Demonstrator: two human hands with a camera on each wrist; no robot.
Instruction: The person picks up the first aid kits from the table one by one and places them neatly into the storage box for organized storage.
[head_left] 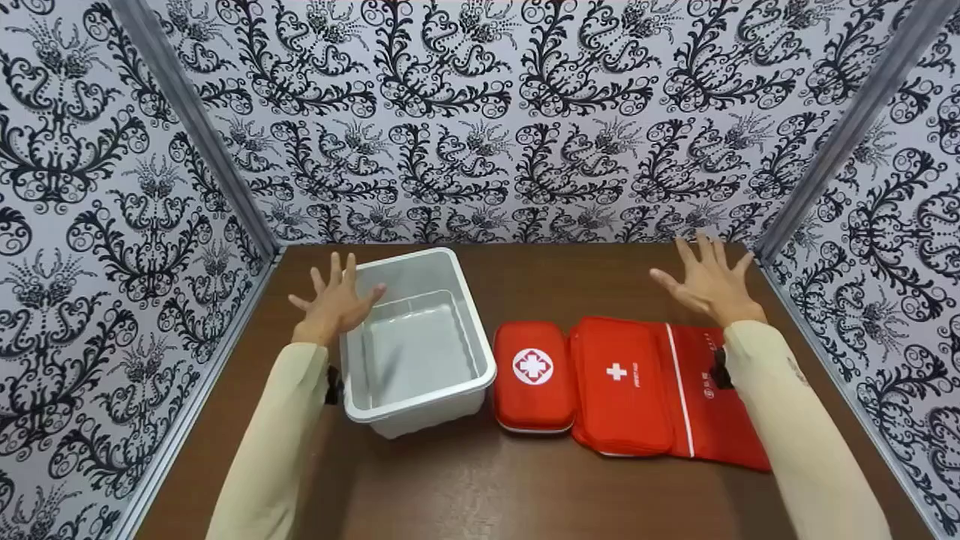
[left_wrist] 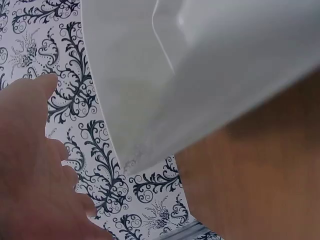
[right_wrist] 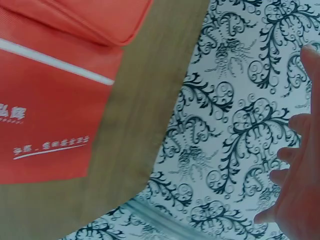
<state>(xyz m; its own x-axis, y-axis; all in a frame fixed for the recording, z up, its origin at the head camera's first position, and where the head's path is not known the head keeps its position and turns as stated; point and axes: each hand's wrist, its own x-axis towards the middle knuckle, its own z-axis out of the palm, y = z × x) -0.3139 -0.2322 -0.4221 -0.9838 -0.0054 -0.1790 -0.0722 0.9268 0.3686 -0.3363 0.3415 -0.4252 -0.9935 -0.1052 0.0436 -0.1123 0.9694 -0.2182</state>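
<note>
My left hand [head_left: 337, 302] is raised with fingers spread, overlapping the left rim of a pale grey plastic bin [head_left: 480, 352] in the head view. Nothing is in its grasp. The left wrist view shows the bin's wall [left_wrist: 130, 100] beside the hand. Spread fingers also show on my right hand [head_left: 712, 285], held up behind the red items at the right and holding nothing. A red first aid case [head_left: 532, 409] with a round white cross emblem lies right of the bin. Next to it, a red first aid pouch [head_left: 626, 412] overlaps a flat red bag [head_left: 712, 420] with a white stripe.
The brown wooden table [head_left: 450, 495] is bounded at the back and sides by black-and-white patterned panels [head_left: 480, 150]. Grey metal posts [head_left: 202, 135] stand at the back corners. My right sleeve [head_left: 802, 435] passes over the flat bag's right part.
</note>
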